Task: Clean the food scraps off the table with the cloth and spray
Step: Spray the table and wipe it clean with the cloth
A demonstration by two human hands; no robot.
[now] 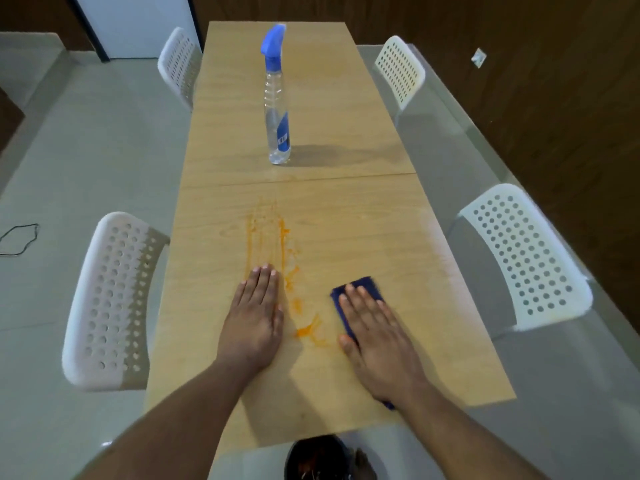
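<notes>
A dark round object [322,459] sat cut off at the near edge below the bench, its contents hard to make out. Most of the dark blue cloth [360,287] was hidden under the right hand [375,336]; only its far end and a small corner by the wrist showed. The right hand lay palm-down on the cloth, fingers [360,303] straight and flat, pressing it to the bench [346,116] (no curl, no pinch). The left hand [256,320] rested flat on the bare wood, fingers straight and together, holding nothing, its fingertips at the near end of the streaks.

Orange food smears [273,233] ran as long streaks far of the left hand, then as blobs and splashes [306,329] between the two hands, just left of the cloth. The thumb of the right hand sat near the closest splash.

The spray bottle [277,109] stood upright on the far half of the bench, clear body, blue trigger head, well apart from both hands. White perforated chairs [110,303] flanked the bench, two on each side. A thin black cord [20,237] lay on the floor at far left.
</notes>
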